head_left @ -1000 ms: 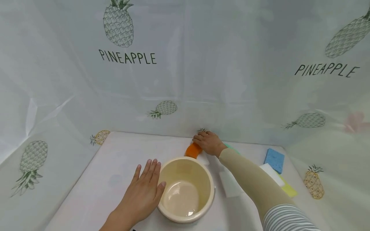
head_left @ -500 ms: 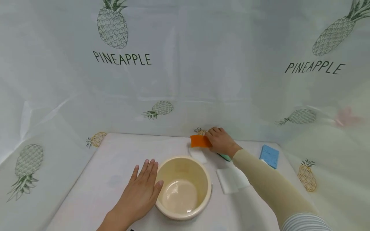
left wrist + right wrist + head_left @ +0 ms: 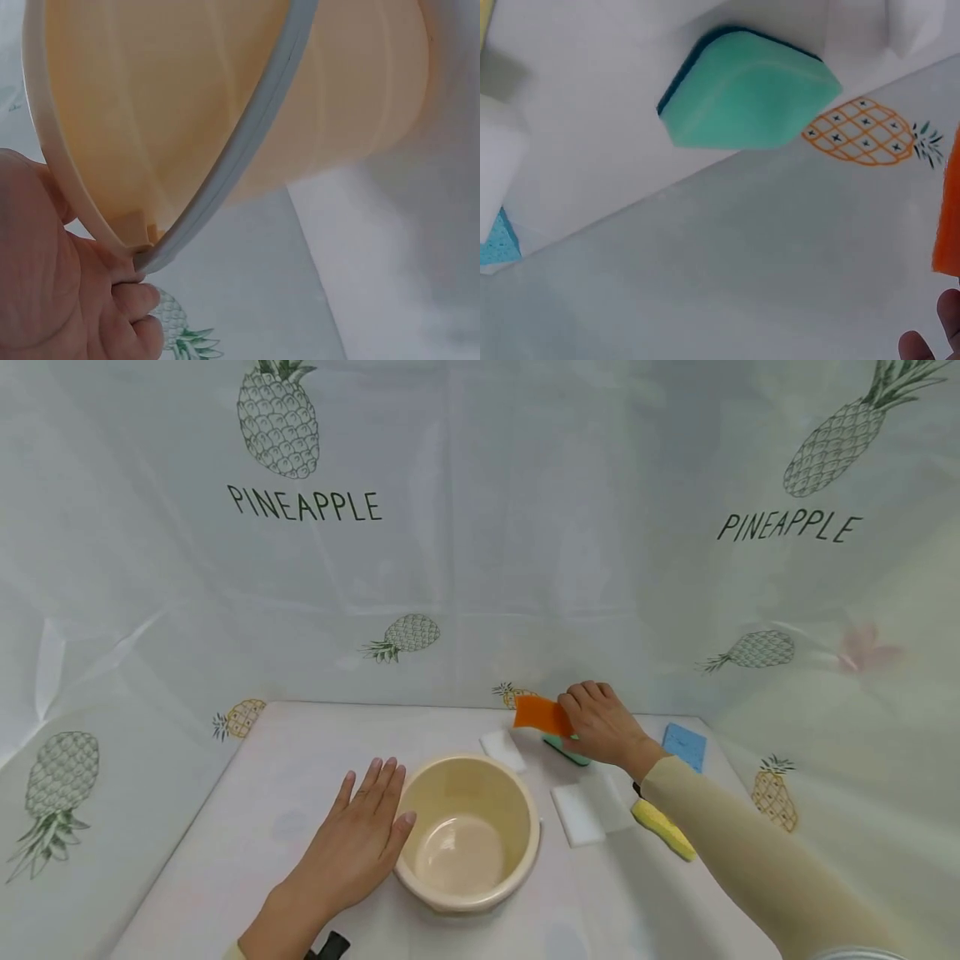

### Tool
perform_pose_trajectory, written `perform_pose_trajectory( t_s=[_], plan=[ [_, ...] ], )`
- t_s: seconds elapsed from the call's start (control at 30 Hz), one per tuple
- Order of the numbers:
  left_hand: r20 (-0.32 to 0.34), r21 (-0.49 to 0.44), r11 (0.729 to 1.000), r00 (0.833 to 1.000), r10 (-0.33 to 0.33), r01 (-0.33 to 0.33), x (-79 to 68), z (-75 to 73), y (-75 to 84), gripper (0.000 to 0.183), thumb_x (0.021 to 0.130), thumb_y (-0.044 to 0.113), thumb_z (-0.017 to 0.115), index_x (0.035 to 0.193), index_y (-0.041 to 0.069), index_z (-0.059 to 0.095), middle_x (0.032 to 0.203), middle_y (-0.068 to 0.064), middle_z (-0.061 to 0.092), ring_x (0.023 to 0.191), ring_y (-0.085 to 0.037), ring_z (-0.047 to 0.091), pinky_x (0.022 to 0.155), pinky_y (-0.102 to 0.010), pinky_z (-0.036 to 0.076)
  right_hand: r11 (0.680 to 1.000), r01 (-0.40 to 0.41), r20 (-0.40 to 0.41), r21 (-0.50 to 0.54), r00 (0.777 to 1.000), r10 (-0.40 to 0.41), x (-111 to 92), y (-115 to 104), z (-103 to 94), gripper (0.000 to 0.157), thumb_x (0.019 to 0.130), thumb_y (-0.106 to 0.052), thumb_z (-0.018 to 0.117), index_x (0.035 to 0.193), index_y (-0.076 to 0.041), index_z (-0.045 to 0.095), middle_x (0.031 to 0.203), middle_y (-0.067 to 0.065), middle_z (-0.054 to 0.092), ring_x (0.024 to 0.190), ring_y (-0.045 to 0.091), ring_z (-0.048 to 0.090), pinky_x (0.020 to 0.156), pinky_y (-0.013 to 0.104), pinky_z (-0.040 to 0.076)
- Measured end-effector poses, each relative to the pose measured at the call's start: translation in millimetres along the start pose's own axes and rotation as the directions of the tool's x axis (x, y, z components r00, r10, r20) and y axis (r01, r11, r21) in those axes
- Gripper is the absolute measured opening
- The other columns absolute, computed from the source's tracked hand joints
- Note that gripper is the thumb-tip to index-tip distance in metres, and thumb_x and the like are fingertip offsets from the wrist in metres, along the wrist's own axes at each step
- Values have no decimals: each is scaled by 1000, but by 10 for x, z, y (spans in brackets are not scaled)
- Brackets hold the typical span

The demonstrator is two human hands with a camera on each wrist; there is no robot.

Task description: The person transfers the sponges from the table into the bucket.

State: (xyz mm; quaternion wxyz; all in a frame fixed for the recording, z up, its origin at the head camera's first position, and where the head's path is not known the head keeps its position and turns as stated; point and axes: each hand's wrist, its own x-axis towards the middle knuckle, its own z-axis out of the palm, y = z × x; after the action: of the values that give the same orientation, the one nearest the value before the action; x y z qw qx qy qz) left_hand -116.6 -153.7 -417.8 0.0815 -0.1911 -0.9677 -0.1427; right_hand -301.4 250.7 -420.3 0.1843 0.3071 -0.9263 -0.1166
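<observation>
My right hand (image 3: 600, 722) pinches an orange sponge (image 3: 542, 716) by its right end and holds it up near the back of the table. In the right wrist view only the edge of this orange sponge and some fingertips (image 3: 949, 319) show at the far right. Below that hand lies a green sponge (image 3: 567, 750) with a dark scouring side, seen fully in the right wrist view. My left hand (image 3: 360, 835) rests with straight fingers against the left rim of a cream plastic bucket (image 3: 405, 881). Nothing lies inside the bucket.
A white sponge (image 3: 502, 750) lies behind the bucket, and more white pieces (image 3: 577, 816) lie to its right. Farther right are a yellow sponge (image 3: 663, 829) and a blue sponge (image 3: 684, 745). Pineapple-printed sheeting (image 3: 525, 568) walls the table (image 3: 300, 793) at back and sides.
The right hand has lifted the orange sponge off the table and moved right with it, uncovering the white and green sponges. The left hand has stayed at the bucket. The view has shifted slightly.
</observation>
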Motion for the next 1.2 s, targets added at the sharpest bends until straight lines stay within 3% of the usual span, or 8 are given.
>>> perform_pose_trajectory(
  t_s=[0.43, 0.57, 0.77, 0.87, 1.0, 1.2],
  plan=[
    [23, -25, 999, 999, -29, 29, -3, 44, -23, 69, 114, 49, 35, 164, 0, 33, 172, -18, 30, 162, -35, 21, 131, -62, 12, 997, 73, -102, -18, 992, -74, -31, -180, -320, 67, 84, -49, 85, 124, -6, 54, 117, 12, 59, 109, 33, 54, 101, 50, 50],
    [25, -28, 999, 999, -25, 26, -2, 42, -15, 70, 115, 48, 34, 164, 0, 31, 172, -18, 28, 162, -35, 20, 131, -61, 11, 996, 84, -181, -13, 980, -85, -16, -216, -431, 65, 83, -48, 85, 121, -4, 55, 114, 14, 60, 105, 34, 55, 93, 48, 51],
    [13, -30, 999, 1000, -16, 16, 15, 26, 3, 71, 115, 48, 34, 164, -3, 31, 171, -20, 29, 161, -37, 23, 131, -62, 13, 988, 82, -292, 127, 955, -41, 46, -418, -733, 55, 84, -41, 79, 116, -2, 58, 108, 14, 61, 95, 32, 54, 81, 43, 48],
    [11, -25, 999, 1000, -21, 21, 15, 24, 7, 70, 114, 47, 36, 163, -3, 32, 171, -21, 31, 161, -37, 24, 131, -62, 15, 965, 112, -268, 238, 962, -46, 67, -616, -876, 51, 86, -41, 76, 117, -4, 59, 108, 11, 61, 95, 29, 52, 79, 39, 44],
    [16, -19, 1000, 1000, -25, 26, 12, 37, 4, 70, 114, 47, 36, 163, -3, 32, 171, -20, 31, 162, -36, 23, 131, -61, 15, 928, 178, -208, 329, 972, -113, 56, -884, -964, 47, 87, -43, 73, 117, -9, 61, 108, 3, 60, 95, 22, 49, 80, 34, 40],
    [16, -17, 1000, 1000, -23, 23, 21, 60, 11, 70, 114, 46, 38, 164, -3, 30, 171, -20, 30, 162, -35, 21, 132, -58, 17, 901, 272, -123, 337, 962, -245, 9, -1177, -924, 44, 88, -47, 70, 117, -15, 63, 105, -6, 60, 95, 15, 47, 83, 30, 42]
  ],
)
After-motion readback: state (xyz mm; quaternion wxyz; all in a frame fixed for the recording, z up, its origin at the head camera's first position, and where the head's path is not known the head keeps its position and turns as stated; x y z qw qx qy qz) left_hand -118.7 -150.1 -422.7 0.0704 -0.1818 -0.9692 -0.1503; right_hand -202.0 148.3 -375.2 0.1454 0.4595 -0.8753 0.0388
